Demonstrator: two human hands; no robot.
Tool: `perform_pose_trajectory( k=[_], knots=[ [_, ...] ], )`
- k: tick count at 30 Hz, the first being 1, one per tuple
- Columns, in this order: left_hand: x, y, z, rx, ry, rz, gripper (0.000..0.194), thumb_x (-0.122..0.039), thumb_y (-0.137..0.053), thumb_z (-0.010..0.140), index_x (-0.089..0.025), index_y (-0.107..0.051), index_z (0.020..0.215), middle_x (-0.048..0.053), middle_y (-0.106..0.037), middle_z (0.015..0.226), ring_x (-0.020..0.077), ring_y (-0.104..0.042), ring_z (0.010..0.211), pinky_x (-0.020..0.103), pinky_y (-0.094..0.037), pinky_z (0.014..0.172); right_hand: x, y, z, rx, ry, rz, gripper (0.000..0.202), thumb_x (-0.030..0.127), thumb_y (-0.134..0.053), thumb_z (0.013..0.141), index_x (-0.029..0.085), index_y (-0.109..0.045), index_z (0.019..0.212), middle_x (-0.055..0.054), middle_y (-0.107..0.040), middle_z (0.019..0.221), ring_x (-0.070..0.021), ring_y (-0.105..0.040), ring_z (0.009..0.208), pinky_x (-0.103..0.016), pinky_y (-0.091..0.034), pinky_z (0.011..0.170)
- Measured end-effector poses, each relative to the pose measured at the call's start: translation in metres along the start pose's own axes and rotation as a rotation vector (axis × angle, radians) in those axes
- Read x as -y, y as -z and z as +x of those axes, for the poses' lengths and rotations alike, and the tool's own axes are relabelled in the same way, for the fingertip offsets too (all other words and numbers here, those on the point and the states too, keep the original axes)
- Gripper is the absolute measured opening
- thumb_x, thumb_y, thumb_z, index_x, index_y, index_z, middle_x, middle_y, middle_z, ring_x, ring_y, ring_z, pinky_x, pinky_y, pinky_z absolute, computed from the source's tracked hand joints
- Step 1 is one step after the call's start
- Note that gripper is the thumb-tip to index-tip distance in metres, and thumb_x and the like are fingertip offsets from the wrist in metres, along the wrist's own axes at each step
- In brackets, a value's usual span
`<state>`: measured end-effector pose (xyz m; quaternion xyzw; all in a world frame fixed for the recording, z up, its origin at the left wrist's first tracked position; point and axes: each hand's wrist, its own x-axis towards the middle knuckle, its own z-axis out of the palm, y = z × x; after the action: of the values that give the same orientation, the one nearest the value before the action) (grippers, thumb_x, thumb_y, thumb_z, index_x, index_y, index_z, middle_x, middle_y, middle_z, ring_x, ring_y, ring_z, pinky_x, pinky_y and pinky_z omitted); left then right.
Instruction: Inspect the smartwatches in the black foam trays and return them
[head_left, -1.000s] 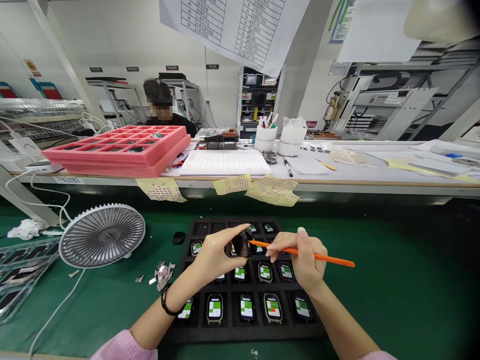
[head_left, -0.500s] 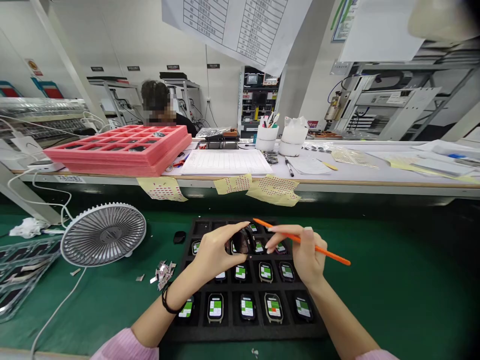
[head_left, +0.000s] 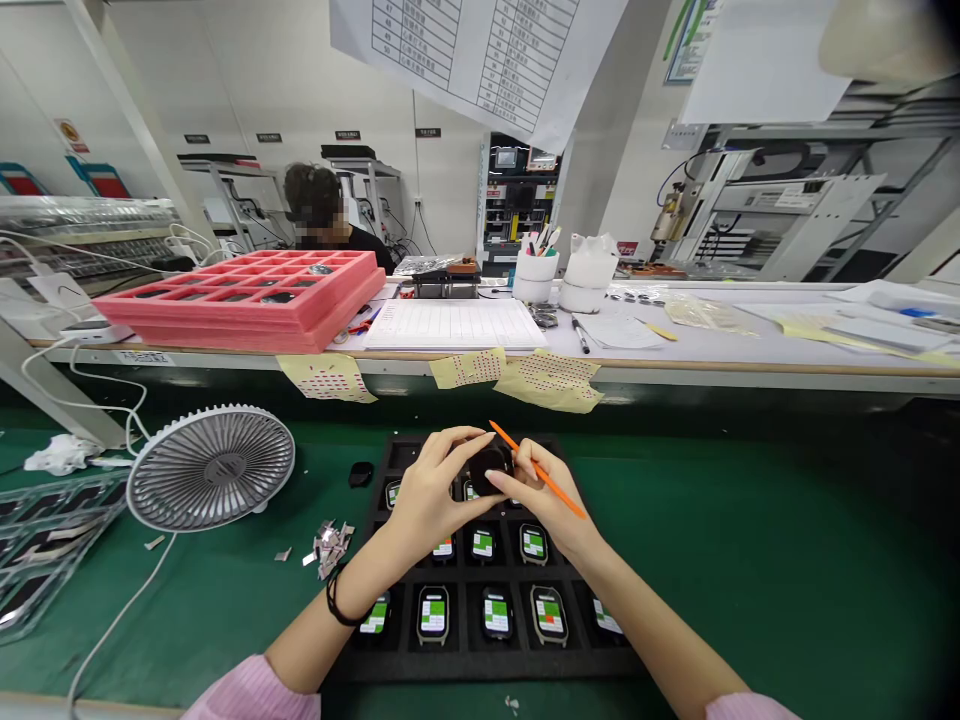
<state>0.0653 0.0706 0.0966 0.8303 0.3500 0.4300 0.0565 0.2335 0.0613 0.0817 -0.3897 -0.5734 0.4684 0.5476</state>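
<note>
One diagonal orange stick (head_left: 547, 479), tip up-left

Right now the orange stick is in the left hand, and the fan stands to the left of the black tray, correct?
Not quite: the head view shows the orange stick in the right hand. The fan does stand to the left of the black tray.

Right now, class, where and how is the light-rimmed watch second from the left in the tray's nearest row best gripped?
Probably grip the watch by its two long side edges, coming from straight above. It lies lit screen up inside the black tray, whose walls block a low approach, while dark gaps along its sides seem to leave room for fingertips.
</note>
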Motion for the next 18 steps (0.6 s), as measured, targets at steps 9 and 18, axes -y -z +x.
perform_pose_trajectory(
  k=[9, 18],
  knots=[
    [0.005, -0.006, 0.001, -0.272, -0.361, 0.055, 0.032, -0.024, -0.071, 0.080, -0.024, -0.062, 0.110, 0.009, -0.058, 0.115, 0.0192, -0.059, 0.100, 0.028, -0.056, 0.074, 0.011, 0.000, -0.003, -0.031, -0.011, 0.122, 0.050, 0.035, -0.074, 0.072, 0.022, -0.027, 0.061, 0.010, -0.026, 0.055, -0.0077, -0.021, 0.051, -0.022, -0.020, 0.049],
    [0.003, -0.003, 0.001, -0.161, -0.265, -0.083, 0.051, -0.021, -0.072, 0.079, -0.021, -0.050, 0.125, 0.011, -0.065, 0.113, 0.0225, -0.062, 0.106, 0.038, -0.054, 0.089, 0.011, 0.003, -0.004, -0.019, -0.055, 0.117, 0.047, 0.040, -0.072, 0.075, 0.022, -0.031, 0.062, 0.008, -0.030, 0.060, -0.0086, -0.030, 0.054, -0.021, -0.037, 0.051]
  ],
)
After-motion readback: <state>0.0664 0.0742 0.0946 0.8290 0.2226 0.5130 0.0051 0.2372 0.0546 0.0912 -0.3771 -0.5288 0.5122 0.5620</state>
